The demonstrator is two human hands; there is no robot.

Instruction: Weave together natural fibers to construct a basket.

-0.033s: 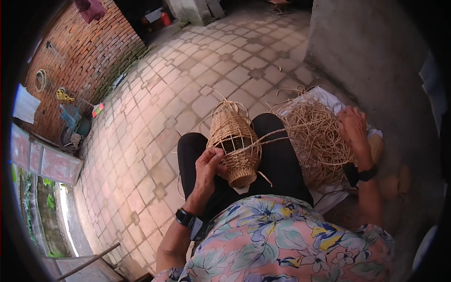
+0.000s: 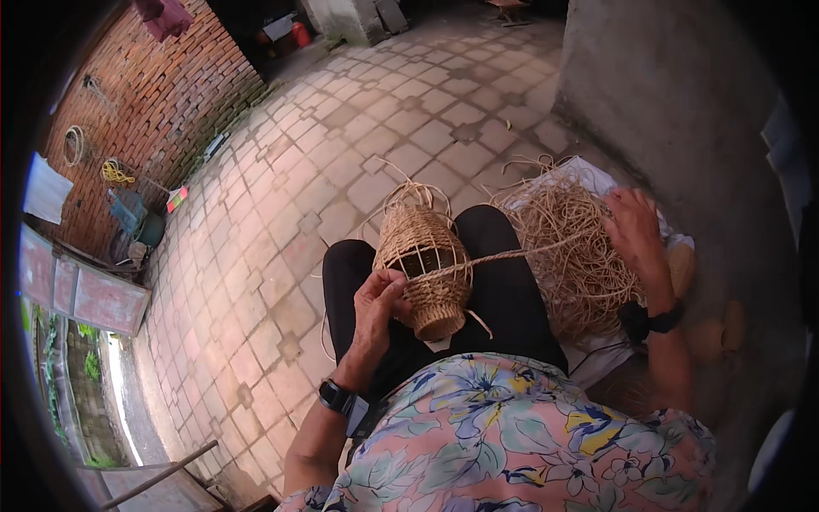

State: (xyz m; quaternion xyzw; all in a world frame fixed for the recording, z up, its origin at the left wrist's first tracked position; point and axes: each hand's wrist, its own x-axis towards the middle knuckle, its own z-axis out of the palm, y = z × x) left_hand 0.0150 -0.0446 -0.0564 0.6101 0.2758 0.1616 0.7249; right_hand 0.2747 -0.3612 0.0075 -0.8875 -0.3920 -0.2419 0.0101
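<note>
A woven straw basket, bottle-shaped with a narrow neck, lies between my knees. Upright ribs show bare across a dark gap in its weave. My left hand is closed at the basket's left side, fingertips pinching the woven band where a cord begins. From there the twisted straw cord runs taut to the right, over my thigh and above a heap of loose straw cord. At its far end my right hand is closed on the cord, over the heap's right edge; its fingertips are partly hidden.
The heap rests on a white sheet at my right. Beyond it stands a grey wall. Paving tiles spread ahead and to the left, up to a brick wall. Loose strands stick out at the basket's far end.
My right hand has moved slightly left. The two separate strands between my hands now lie together as one twisted cord. My left hand stays in place on the basket.
</note>
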